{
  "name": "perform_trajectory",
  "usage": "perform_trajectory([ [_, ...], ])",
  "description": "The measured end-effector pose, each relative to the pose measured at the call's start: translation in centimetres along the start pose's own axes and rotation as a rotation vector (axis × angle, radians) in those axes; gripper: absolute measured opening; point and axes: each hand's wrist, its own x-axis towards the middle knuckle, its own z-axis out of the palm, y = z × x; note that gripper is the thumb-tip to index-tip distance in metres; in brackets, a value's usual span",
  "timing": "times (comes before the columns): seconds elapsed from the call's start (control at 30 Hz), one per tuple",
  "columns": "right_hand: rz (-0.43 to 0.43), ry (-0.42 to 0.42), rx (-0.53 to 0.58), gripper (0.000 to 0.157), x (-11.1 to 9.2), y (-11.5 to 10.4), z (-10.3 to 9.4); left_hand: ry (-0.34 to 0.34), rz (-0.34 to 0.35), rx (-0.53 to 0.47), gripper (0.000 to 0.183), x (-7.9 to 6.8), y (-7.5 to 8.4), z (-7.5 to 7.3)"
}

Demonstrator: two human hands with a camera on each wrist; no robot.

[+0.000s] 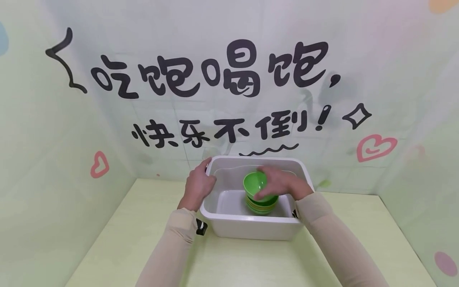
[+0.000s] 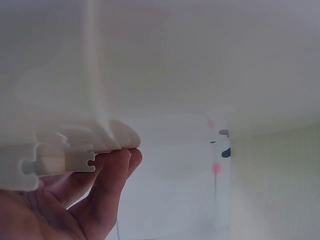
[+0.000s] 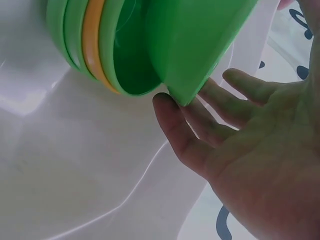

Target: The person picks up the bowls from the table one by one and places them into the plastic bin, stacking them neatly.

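A white plastic bin stands in front of me. My left hand grips its left rim; in the left wrist view its fingers curl up under the lip. Inside the bin is a stack of nested bowls, green with an orange one among them. My right hand reaches over the right side and holds a green bowl tilted at the top of the stack. In the right wrist view its fingertips are at that bowl's edge, and the thumb is mostly out of view.
The bin sits on a pale wooden table. Behind it hangs a light backdrop with large black characters, and similar panels stand on both sides. A small black piece shows at the left wrist.
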Motion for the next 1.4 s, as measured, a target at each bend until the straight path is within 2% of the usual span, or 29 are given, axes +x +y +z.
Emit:
perform_trajectory([
  [0.2,0.000,-0.020,-0.001,0.103,-0.1,-0.1,0.1,0.004,0.007,0.010,0.072,-0.1,0.0,-0.1],
  [0.57,-0.034,-0.051,-0.127,0.101,0.0,0.3,1.0,0.009,0.012,0.013,0.072,-0.2,0.0,0.1],
  [1.1,-0.047,-0.077,-0.106,0.100,-0.1,0.4,1.1,-0.023,0.009,0.029,0.074,-0.3,-0.1,0.1],
  [1.4,-0.001,-0.101,-0.100,0.093,-0.1,0.5,0.9,-0.042,0.029,0.116,0.075,-0.3,0.3,0.1],
])
